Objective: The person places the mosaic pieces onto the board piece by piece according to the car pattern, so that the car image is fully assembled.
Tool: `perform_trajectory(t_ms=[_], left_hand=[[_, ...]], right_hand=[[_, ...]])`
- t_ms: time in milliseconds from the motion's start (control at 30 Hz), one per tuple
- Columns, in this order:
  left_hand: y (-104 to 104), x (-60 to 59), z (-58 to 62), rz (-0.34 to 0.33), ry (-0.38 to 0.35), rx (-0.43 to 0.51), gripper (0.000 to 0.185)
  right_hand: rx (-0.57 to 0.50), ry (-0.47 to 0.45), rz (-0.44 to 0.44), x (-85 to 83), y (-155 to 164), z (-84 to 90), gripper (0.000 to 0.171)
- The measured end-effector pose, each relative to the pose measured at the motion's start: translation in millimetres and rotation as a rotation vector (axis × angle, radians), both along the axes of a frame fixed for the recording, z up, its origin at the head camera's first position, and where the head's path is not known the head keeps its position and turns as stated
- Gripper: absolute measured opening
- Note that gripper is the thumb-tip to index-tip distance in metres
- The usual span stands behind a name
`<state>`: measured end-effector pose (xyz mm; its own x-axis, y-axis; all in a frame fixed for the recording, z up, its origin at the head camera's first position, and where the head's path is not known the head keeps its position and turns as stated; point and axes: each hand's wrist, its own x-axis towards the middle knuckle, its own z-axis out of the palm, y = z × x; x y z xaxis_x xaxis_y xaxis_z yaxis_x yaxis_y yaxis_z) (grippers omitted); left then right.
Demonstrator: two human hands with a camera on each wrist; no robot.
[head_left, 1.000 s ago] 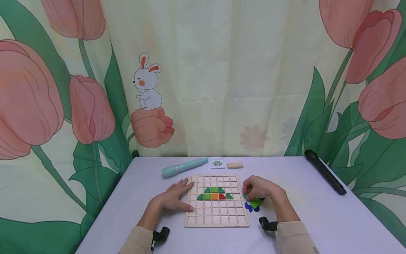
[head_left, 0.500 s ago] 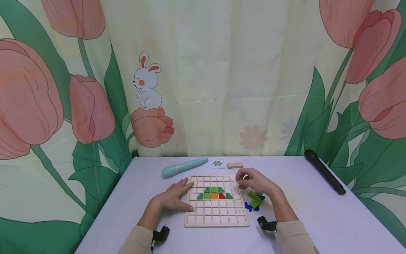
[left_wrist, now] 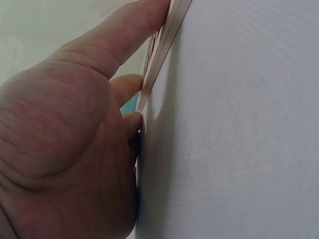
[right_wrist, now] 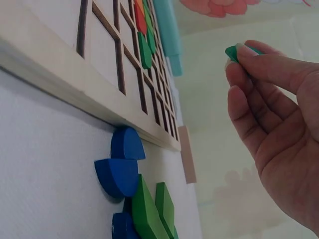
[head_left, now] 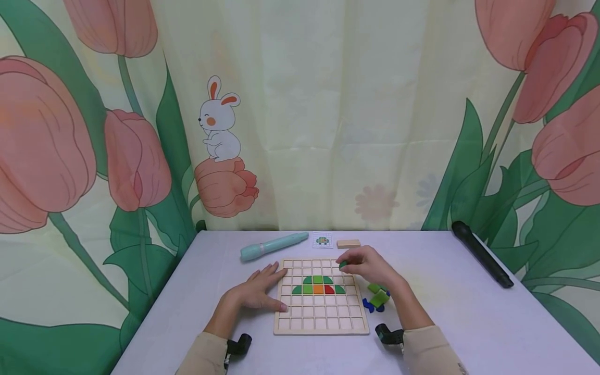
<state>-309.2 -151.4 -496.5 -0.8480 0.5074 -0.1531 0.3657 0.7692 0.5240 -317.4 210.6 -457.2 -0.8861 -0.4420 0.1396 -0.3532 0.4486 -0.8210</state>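
Note:
A wooden grid board (head_left: 321, 323) lies on the white table, with green, orange and red pieces (head_left: 319, 285) set in its middle rows. My left hand (head_left: 255, 291) lies flat on the table, fingers straight against the board's left edge (left_wrist: 167, 37). My right hand (head_left: 367, 265) hovers over the board's upper right part and pinches a small green piece (head_left: 343, 265) (right_wrist: 233, 52) between thumb and fingertips. Loose green pieces (head_left: 377, 297) (right_wrist: 149, 209) and blue pieces (head_left: 367, 306) (right_wrist: 119, 167) lie just right of the board.
Behind the board lie a teal pen-like tube (head_left: 273, 246), a small pattern card (head_left: 322, 240) and a plain wooden block (head_left: 348, 244). A black cylinder (head_left: 482, 253) rests at the table's right edge. A tulip-print curtain hangs behind.
My right hand lifted from the loose pieces beside the board, carrying a green piece, and moved left and back over the board's upper right. The left hand stayed put.

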Motion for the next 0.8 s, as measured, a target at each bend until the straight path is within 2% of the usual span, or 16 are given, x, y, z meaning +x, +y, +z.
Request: perform_trajectory(t_ms=[167,400,800], left_hand=[[1,0.6,0.9,-0.003,0.001,0.002,0.110],[1,1.8,3.3,0.012,-0.010,0.006,0.108],[3,1.6,2.5,0.023,-0.004,-0.006,0.109]], right_hand=[[-0.014,0.007,0.014,-0.7,-6,-1.8,0.020],[-0.012,0.037,0.005,2.2,-12,-0.2,0.014],[-0.095,-0.024,0.065,2.0,-18,-2.1,0.021]])
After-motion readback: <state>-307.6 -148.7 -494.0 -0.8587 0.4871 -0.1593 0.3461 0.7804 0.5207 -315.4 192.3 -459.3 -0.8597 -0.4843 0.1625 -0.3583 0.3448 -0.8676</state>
